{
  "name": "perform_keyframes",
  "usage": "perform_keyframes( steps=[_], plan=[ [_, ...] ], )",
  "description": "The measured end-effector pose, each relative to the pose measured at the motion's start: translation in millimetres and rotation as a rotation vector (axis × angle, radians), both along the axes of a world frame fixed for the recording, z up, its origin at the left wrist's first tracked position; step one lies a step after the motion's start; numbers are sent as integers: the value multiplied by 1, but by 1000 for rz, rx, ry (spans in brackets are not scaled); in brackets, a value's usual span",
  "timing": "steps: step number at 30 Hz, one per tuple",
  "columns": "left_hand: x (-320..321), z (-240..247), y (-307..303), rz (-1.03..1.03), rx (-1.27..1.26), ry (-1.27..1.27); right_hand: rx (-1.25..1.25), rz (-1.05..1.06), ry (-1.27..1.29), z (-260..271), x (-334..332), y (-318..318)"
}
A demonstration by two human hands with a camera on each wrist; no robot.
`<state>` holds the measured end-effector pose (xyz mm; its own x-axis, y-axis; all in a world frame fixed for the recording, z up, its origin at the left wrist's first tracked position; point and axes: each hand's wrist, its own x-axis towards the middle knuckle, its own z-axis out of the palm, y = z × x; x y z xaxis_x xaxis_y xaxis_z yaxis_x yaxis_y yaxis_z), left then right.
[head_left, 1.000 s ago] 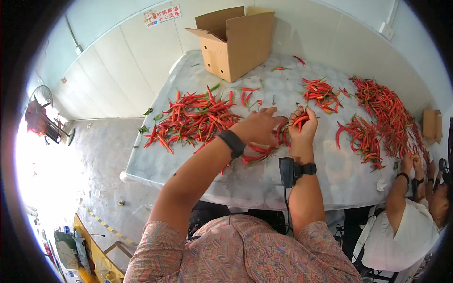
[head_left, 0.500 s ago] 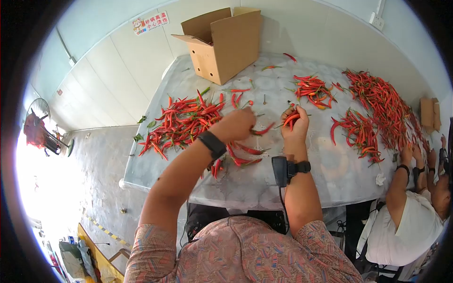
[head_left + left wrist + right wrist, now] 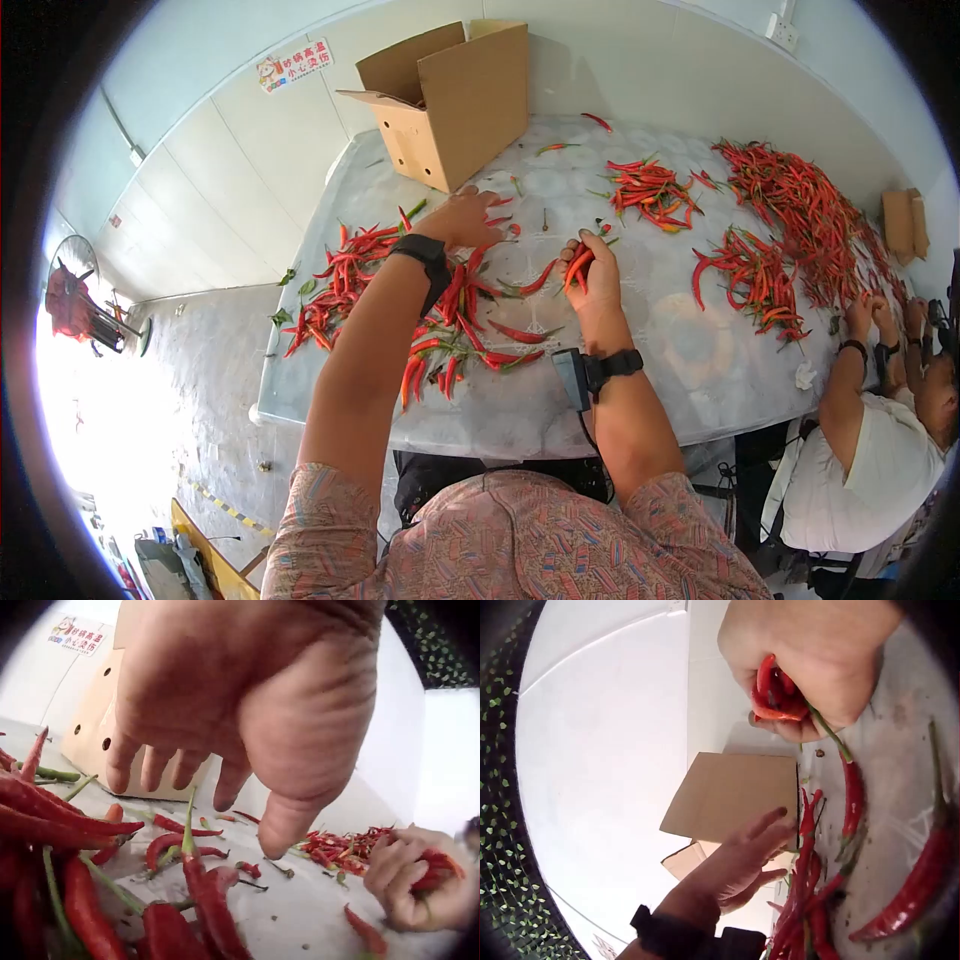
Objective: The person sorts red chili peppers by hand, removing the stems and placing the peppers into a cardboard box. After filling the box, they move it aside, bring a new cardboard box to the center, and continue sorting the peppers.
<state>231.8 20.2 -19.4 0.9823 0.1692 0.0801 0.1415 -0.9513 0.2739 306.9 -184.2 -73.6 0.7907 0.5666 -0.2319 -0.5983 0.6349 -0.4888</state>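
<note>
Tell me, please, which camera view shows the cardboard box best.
The head view, since it shows the cardboard box whole, with its open top and holed side. The left wrist view has only part of it, behind the left hand. The right wrist view shows it turned sideways, partly covered by that same hand.

patt. shirt (image 3: 490, 540), blk wrist straps (image 3: 428, 262)

Smooth, glossy red chili peppers (image 3: 460, 300); matt brown cardboard box (image 3: 470, 105); slightly shiny plastic-looking cover on the surface (image 3: 500, 420); patterned cloth shirt (image 3: 480, 540).

Dozens of chillies (image 3: 800, 200), one large carton (image 3: 477, 95)
</note>
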Motion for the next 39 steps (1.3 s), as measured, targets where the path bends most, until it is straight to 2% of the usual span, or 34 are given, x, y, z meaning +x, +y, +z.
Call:
perform_keyframes(
  steps=[5,7,8,9,11,12,13,14,15,16,19,22,24,25,27,29,32,34,35,37,39],
  plan=[
    [16,-21,-2,-48,-6,55,-28,-18,13,3,-2,3],
    [18,-11,-22,-261,30,115,-2,-19,-36,-4,1,6],
    [16,-8,-35,-253,86,154,22,-33,-77,-11,4,8],
    [8,-4,-49,-266,140,194,88,41,-100,-14,5,5],
    [-4,0,-68,-319,87,140,129,84,-96,-20,6,7],
    [3,-16,-62,-460,-47,97,-270,-103,-780,-50,14,16],
    [-9,-3,-79,-486,-8,-15,2,-46,-432,-47,11,23],
    [-16,9,-94,-440,32,27,-32,-137,-539,-32,5,20],
    [-18,-1,-84,-459,54,18,-94,-398,-801,-43,10,37],
    [-24,-2,-88,-429,26,26,65,-164,-390,-29,7,29],
    [-45,4,-80,-343,74,112,34,-164,-119,0,-14,13],
    [-57,11,-73,-369,126,210,-18,-259,-162,-6,-6,29],
    [-67,16,-77,-135,-46,317,-53,-302,-162,-6,-5,27],
    [-70,15,-76,-150,-44,322,-18,-292,-122,-3,-6,25],
    [-79,16,-72,-69,-141,196,28,-289,-79,1,-10,21],
    [-92,17,-66,-30,-163,149,-61,-245,-108,3,-12,22],
    [-105,16,-66,45,-214,53,-97,-318,-166,22,-22,18],
    [-120,8,-75,116,-413,-111,-101,-384,-256,34,-26,14],
    [-124,7,-75,117,-412,-105,-102,-384,-249,44,-31,2],
    [-133,5,-73,96,-207,-90,218,-288,-336,63,-43,-32],
    [-136,2,-70,67,-189,-111,111,-166,-433,86,-62,-115]
  ],
)
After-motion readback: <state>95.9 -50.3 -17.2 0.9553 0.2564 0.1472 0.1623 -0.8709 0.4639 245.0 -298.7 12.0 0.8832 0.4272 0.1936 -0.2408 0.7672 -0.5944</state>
